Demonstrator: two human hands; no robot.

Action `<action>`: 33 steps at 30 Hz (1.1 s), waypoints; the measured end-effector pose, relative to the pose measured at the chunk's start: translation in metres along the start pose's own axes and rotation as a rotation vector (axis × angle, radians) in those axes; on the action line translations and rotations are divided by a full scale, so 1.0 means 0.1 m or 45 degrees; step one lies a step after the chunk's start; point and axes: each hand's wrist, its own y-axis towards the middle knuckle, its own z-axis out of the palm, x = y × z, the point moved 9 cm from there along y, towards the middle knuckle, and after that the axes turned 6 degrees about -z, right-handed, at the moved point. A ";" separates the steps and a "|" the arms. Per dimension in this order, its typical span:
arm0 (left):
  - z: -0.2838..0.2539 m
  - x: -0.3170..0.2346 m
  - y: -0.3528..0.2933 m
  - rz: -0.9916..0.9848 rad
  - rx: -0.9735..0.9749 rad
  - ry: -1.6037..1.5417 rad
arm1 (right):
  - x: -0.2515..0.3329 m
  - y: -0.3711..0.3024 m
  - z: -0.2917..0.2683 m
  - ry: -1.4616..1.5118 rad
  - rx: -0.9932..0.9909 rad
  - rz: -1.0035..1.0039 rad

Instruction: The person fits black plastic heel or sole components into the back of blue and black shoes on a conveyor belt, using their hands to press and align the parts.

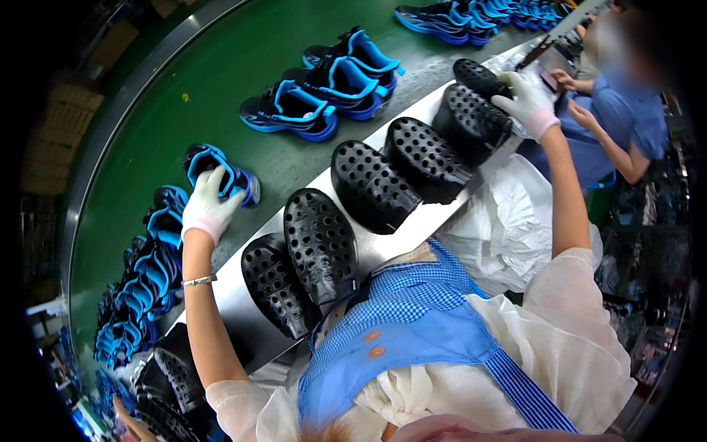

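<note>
My left hand (pixel 209 203), in a white glove, grips the collar of a blue-and-black sneaker (pixel 247 188) on the green belt, its fingers reaching into the opening. My right hand (pixel 528 101), gloved too, is closed at the end of a small black perforated shoe-shaped form (pixel 477 76) at the far right of the metal ledge. Beside it stands a larger black perforated form (pixel 471 118). More such forms line the ledge in front of me, among them one in the middle (pixel 372 180) and one closer to my left (pixel 318 239).
Three blue-and-black sneakers (pixel 289 110) stand on the green conveyor belt (pixel 169 96) ahead. A crowded row of sneakers (pixel 143 287) runs along its left. White plastic sheeting (pixel 501 221) hangs right of the metal ledge (pixel 416 228). Another person in blue (pixel 611 125) sits at the right.
</note>
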 end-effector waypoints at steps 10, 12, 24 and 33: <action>0.31 -1.16 0.64 0.429 0.149 -0.309 | 0.22 -0.02 -0.05 0.024 -0.126 -0.093; 0.51 -1.29 0.77 0.471 0.148 -0.268 | 0.20 -0.04 -0.08 0.003 -0.155 -0.147; 0.54 -0.42 0.64 0.321 0.274 0.086 | 0.28 0.00 -0.09 -0.174 -0.028 -0.123; 0.25 -0.39 0.20 0.340 0.033 -0.138 | 0.27 0.02 -0.02 -0.171 0.068 -0.114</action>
